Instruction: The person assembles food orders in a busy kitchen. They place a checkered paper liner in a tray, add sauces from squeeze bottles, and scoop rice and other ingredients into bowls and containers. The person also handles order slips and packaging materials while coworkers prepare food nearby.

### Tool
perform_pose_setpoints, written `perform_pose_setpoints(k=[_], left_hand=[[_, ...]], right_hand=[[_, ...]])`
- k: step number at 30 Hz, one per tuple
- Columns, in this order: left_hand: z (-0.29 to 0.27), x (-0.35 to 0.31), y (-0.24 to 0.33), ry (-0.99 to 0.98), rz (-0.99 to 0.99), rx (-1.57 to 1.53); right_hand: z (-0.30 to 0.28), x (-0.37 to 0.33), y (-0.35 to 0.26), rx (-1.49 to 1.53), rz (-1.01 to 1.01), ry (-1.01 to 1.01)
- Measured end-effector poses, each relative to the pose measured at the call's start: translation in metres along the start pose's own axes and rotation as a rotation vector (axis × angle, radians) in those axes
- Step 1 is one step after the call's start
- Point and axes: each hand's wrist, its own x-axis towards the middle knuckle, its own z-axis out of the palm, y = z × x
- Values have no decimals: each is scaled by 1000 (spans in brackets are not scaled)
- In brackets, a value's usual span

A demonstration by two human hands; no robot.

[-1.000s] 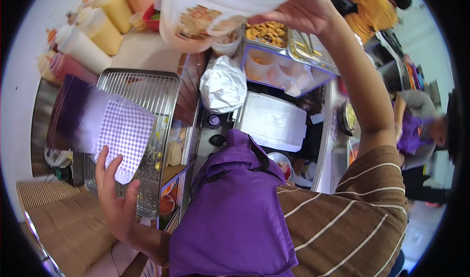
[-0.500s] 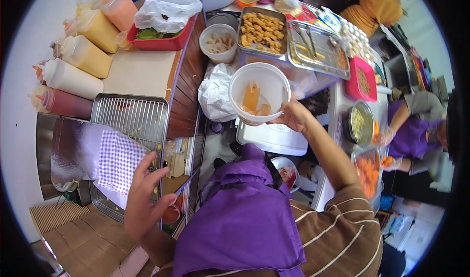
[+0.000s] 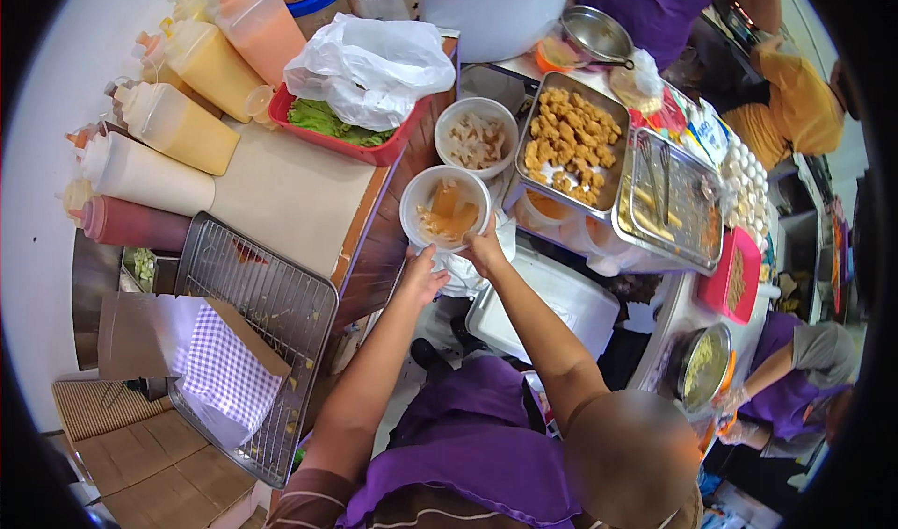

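Observation:
My right hand (image 3: 482, 249) grips the near right rim of a round white plastic tub (image 3: 410, 202), its fingers closed on the edge. Flat orange-brown pieces (image 3: 452, 218) lie at the bottom of the tub. Close under the tub's near left side is my left hand (image 3: 424, 276), fingers apart; whether they touch the tub is hard to tell. Just beyond stands a second white tub (image 3: 442, 124) with pale pieces in it. A red bin (image 3: 398, 149) of green leaves, partly covered by a white plastic bag (image 3: 369, 66), sits on the left counter.
Several sauce bottles (image 3: 192, 122) line the wall. A wire rack (image 3: 271, 281) bears a box with checkered paper (image 3: 229, 361). To the right are a fried-food tray (image 3: 608, 108), a tray with tongs (image 3: 706, 239), and a white lid-like container (image 3: 552, 295). A gloved co-worker's hand (image 3: 734, 403) is near a metal bowl (image 3: 690, 400).
My right hand has carried the tub leftward, nearer the left counter. My left hand has moved from beside the checkered paper to the tub. The view has shifted too.

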Motion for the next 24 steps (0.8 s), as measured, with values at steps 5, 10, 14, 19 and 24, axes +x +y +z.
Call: perform_pose_setpoints(k=[5,10,14,19,24], left_hand=[[7,58,-17,-129,320,-84],[2,57,-25,-177,302,-129],[-13,54,-34,-192,284,-170],[-25,61,-51,-197,224,-313],[-34,59,-64,-143,210,-383]], right_hand=[[4,0,-20,-87,61,-1],[-13,3,-2,-17,32,-7],[-14,-23,-15,1,139,-10],[-33,-39,0,-69,105,67],[-38,-52,-6,-102,92,72]])
